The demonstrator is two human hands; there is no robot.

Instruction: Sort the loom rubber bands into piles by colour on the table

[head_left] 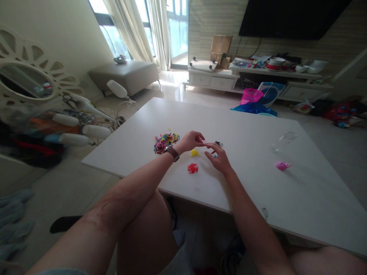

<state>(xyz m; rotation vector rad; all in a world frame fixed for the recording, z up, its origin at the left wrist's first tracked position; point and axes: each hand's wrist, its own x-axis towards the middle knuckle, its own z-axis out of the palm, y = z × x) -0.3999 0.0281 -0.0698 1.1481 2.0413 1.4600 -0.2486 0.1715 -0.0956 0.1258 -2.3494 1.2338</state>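
Note:
My left hand [191, 141], with a watch on its wrist, reaches over the table with fingertips pinched together; whatever they hold is too small to make out. Its fingertips meet the index finger of my right hand [219, 157], whose thumb stands apart from the other fingers. Below the hands lie a yellow pile [195, 152] and a red pile [192, 168] of small band-like pieces. A bit of blue [215, 156] shows beside my right fingers, and a small black pile [218, 143] lies just beyond them. Left of my watch spreads a larger mixed-colour pile [166, 142] of similar pieces.
The white table [252, 183] carries a pink object [283, 165] and a clear container [283, 141] on the right. A small clear item [265, 213] lies by the near edge. Past the far edge stands a pink basket [251, 96]; a white lamp [97, 131] is at left.

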